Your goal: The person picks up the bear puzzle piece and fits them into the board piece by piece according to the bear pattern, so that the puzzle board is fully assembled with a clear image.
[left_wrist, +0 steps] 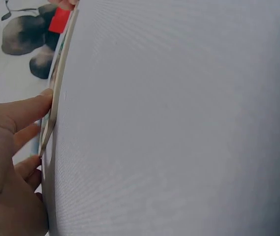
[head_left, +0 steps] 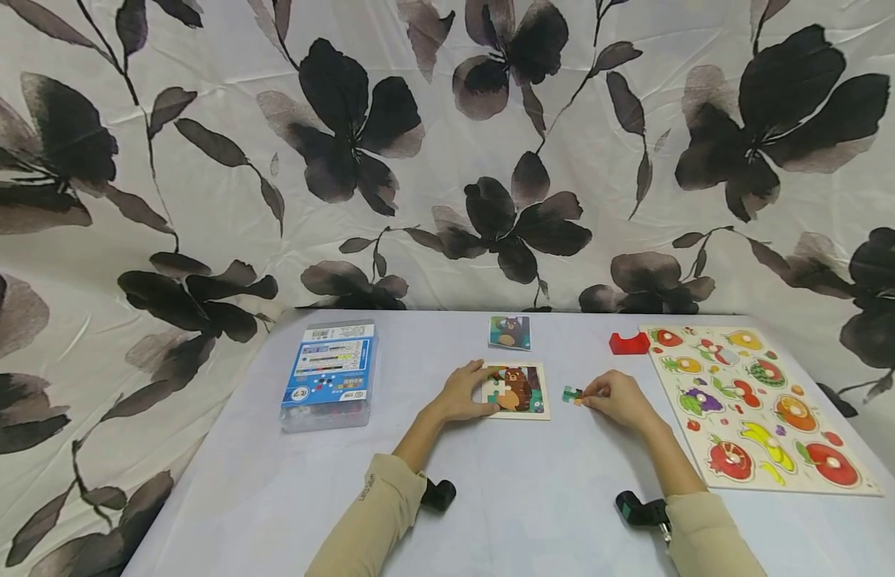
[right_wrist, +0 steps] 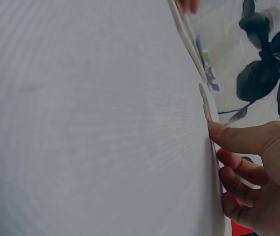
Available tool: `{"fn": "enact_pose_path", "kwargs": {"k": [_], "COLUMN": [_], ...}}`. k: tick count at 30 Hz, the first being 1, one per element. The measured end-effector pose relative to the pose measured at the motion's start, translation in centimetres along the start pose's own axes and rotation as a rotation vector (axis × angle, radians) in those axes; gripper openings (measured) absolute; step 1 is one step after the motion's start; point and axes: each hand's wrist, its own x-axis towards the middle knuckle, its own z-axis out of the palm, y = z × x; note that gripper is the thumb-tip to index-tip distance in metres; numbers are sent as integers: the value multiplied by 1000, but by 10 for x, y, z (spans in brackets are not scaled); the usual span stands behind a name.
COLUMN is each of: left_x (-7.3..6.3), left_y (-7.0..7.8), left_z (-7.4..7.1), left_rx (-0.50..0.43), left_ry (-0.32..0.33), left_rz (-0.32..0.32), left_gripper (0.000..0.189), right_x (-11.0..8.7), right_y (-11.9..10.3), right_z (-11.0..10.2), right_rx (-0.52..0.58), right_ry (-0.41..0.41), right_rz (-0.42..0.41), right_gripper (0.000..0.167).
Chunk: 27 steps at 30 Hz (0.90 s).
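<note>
A small wooden jigsaw puzzle (head_left: 518, 389) with a bear picture lies on the table, its left part showing bare wood. My left hand (head_left: 461, 393) holds it at the left side, thumb on the near edge and fingers at the far edge; the left wrist view shows the thumb (left_wrist: 34, 109) against the frame's rim. To the right of the frame, my right hand (head_left: 620, 399) pinches a small green and orange puzzle piece (head_left: 578, 397) between thumb and fingers, low at the tabletop. Another green piece (head_left: 567, 393) appears to touch it; whether they are joined I cannot tell.
Behind the puzzle lies a bear picture card (head_left: 509, 332). A clear plastic box with a blue label (head_left: 328, 370) is at the left. On the right are a red block (head_left: 629, 344) and a large fruit puzzle board (head_left: 760, 409). A floral cloth (head_left: 433, 160) hangs behind the table.
</note>
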Motion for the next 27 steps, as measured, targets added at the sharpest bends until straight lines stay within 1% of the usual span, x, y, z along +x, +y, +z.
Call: {"fn": "enact_pose_path", "kwargs": {"k": [3, 7, 10, 13, 16, 18, 20, 22, 25, 27], "left_x": [0, 0, 0, 0, 1, 2, 2, 3, 2, 2], "left_y": [0, 0, -2, -3, -3, -4, -4, -4, -4, -3], "left_z": [0, 1, 2, 3, 2, 1, 1, 0, 1, 1], "left_rx": [14, 16, 12, 6, -3, -9, -12, -13, -7, -3], "left_ry": [-9, -11, -8, -9, -8, -6, -2, -1, -3, -7], "left_rz": [-2, -6, -7, -5, -4, -2, 1, 3, 7, 7], "left_gripper": [65, 65, 65, 65, 68, 70, 73, 74, 74, 73], "right_x": [2, 5, 7, 9, 12, 15, 18, 21, 24, 26], "right_y": [-1, -2, -3, -4, -5, -6, -7, -9, -13, -15], "right_z": [0, 2, 5, 5, 2, 0, -2, -3, -4, -5], "right_rx": [12, 9, -2, 17, 79, 155, 281, 424, 660, 748], "right_ry": [-5, 0, -17, -33, -5, 31, 63, 86, 89, 97], "right_rz": [10, -3, -14, 1, 16, 26, 33, 46, 65, 77], "right_gripper": [7, 20, 28, 23, 16, 13, 13, 17, 26, 30]}}
